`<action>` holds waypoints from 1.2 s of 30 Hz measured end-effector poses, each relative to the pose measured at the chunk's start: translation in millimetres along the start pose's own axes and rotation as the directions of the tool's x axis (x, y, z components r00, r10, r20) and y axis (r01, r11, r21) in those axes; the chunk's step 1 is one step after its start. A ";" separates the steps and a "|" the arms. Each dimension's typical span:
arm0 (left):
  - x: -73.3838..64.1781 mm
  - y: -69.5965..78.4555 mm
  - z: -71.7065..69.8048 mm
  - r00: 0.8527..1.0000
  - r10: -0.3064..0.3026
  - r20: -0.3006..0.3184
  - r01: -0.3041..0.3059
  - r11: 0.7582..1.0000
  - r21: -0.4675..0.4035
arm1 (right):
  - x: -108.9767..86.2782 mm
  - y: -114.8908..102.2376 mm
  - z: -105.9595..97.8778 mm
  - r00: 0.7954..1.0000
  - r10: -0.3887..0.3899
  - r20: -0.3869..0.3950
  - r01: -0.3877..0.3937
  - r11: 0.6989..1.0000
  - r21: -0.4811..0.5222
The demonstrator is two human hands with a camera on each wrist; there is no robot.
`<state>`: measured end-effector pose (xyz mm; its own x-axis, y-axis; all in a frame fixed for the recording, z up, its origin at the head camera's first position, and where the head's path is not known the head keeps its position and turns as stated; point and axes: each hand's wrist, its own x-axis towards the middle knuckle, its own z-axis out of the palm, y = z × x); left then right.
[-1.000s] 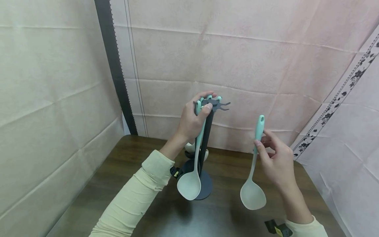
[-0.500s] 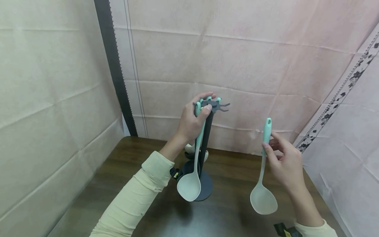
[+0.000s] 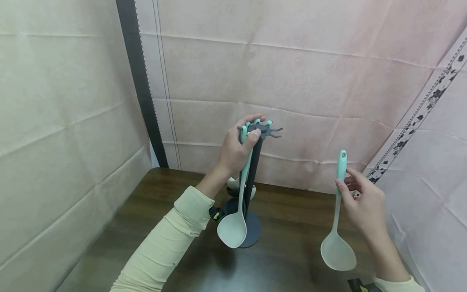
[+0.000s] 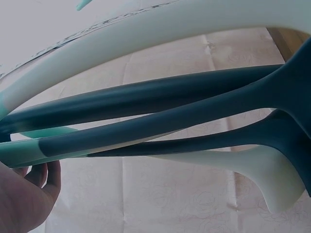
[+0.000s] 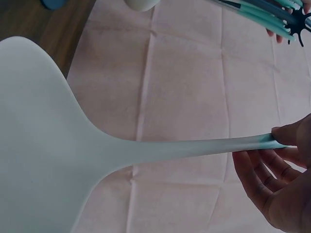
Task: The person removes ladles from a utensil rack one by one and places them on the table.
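My right hand [image 3: 365, 202] pinches a spatula [image 3: 338, 252] by its mint-green handle between thumb and fingers. Its broad pale head hangs downward over the table's right side; in the right wrist view the pale shaft [image 5: 189, 148] runs into the fingers. My left hand [image 3: 237, 147] grips the top of a dark utensil stand [image 3: 253, 174], thumb over the hub and fingers behind the mint handles. From the stand hangs a pale ladle [image 3: 232, 230], nearest me. Behind it, in the left wrist view, hang dark utensils [image 4: 160, 115] and another pale-headed utensil [image 4: 279, 179].
The stand's round base [image 3: 252, 230] rests on a brown wooden table [image 3: 146, 227]. Bare hooks [image 3: 275, 132] point right from the stand's top. Pale cloth walls [image 3: 292, 81] enclose the table at the back and both sides.
My right hand has carried the spatula to the right and slightly toward me, away from the stand. The left hand keeps its grip in place.
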<state>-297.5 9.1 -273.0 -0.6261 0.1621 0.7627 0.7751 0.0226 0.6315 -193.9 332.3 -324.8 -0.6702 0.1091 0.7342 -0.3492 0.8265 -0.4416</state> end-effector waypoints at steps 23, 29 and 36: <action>0.4 1.0 0.1 1.000 0.006 0.002 -0.006 1.000 -0.009 | -1.9 57.8 -5.0 0.986 0.090 0.140 -0.084 0.995 -0.049; -0.1 0.8 -0.1 1.000 0.003 0.004 -0.003 1.000 -0.006 | -5.8 72.1 -6.7 0.973 0.129 0.191 -0.112 0.989 -0.101; -0.5 0.5 -0.1 1.000 -0.003 0.005 0.003 1.000 -0.007 | -10.9 91.3 -8.8 0.965 0.146 0.216 -0.124 0.986 -0.109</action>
<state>-296.8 8.9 -273.1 -0.6281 0.1665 0.7601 0.7725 0.0163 0.6348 -212.7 411.5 -368.5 -0.8393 0.1063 0.5332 -0.1897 0.8617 -0.4705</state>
